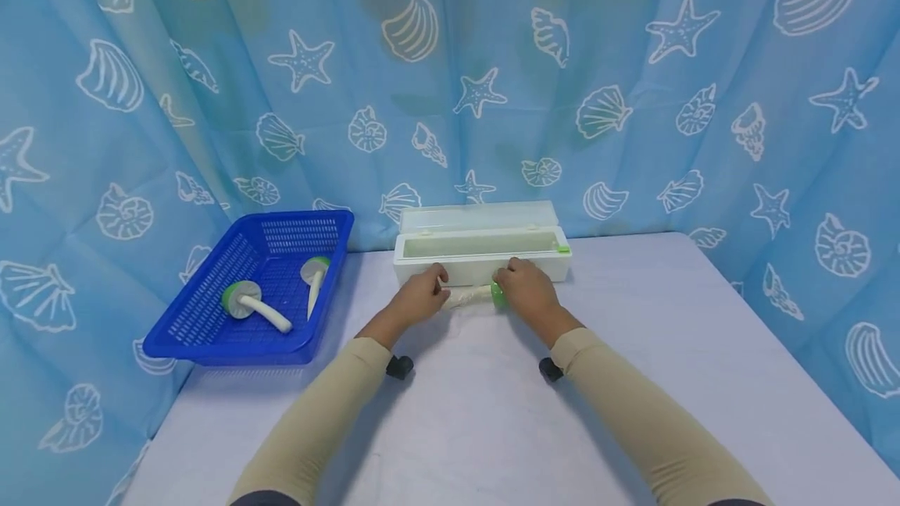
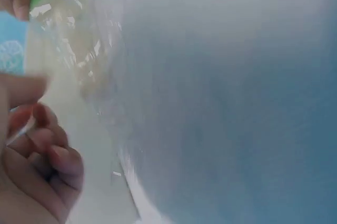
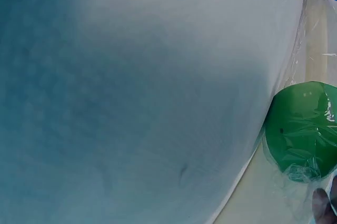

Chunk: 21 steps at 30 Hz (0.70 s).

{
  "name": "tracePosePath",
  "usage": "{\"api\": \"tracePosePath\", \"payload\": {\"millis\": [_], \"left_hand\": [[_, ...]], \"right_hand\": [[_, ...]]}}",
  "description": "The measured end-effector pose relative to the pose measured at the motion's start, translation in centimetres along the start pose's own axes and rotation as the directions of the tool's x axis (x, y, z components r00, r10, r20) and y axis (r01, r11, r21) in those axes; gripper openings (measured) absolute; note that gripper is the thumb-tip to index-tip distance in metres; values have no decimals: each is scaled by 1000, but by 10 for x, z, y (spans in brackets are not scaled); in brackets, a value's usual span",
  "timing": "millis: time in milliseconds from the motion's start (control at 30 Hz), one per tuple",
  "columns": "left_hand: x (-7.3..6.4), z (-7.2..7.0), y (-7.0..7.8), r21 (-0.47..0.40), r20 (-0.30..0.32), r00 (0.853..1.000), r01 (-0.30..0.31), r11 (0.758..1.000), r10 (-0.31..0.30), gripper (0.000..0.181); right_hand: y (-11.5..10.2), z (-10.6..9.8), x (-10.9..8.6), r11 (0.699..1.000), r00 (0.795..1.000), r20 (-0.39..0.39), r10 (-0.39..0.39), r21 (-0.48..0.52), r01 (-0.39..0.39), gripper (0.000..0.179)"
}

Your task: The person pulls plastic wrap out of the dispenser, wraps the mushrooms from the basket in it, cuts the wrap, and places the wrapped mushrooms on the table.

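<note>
A tool with a white handle (image 1: 469, 297) and a round green head (image 3: 303, 129) lies along the front of a long white box (image 1: 485, 260), with clear plastic film (image 2: 79, 40) over it. My left hand (image 1: 419, 297) is near the handle end. Its fingers are bent, and a gap shows between thumb and fingers (image 2: 66, 161), with nothing visible in it. My right hand (image 1: 529, 290) is at the green head, its fingertips (image 3: 322, 205) beside the crumpled film. Its grip is mostly hidden. The box's clear lid (image 1: 480, 216) is raised, and a green slider (image 1: 563, 249) sits at its right end.
To the left stands a blue basket (image 1: 177, 334) with two similar tools inside, each with a white handle (image 1: 266, 312) and a round green-edged head. The white-covered table (image 1: 668, 318) backs onto a blue shell-patterned curtain (image 1: 492, 61).
</note>
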<state>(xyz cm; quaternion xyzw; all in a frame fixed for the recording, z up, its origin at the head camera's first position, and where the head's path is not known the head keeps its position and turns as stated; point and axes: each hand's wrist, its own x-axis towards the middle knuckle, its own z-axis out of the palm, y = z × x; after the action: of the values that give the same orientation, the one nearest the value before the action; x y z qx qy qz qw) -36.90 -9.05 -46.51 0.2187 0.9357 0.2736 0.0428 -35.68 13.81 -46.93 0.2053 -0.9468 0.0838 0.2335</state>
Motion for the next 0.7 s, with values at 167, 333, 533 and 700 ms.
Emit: {"api": "tracePosePath", "payload": {"millis": [167,333,533,700], "left_hand": [[6,8,-4,266,18,1000,-10,964,6,53],[6,11,1,286,-16,1000,-3,958,8,33],[6,9,6,255,0,1000,-30,966,31,22],[4,10,11,245,66,997,-64,967,49,15]], "right_hand": [[-5,-2,1,997,992,103,68,14,-70,16],[-13,-15,7,988,958,264,111,75,-135,20],[-9,-27,2,908,937,329,117,347,-235,36],[5,-26,-5,809,926,347,146,497,-314,27]]}}
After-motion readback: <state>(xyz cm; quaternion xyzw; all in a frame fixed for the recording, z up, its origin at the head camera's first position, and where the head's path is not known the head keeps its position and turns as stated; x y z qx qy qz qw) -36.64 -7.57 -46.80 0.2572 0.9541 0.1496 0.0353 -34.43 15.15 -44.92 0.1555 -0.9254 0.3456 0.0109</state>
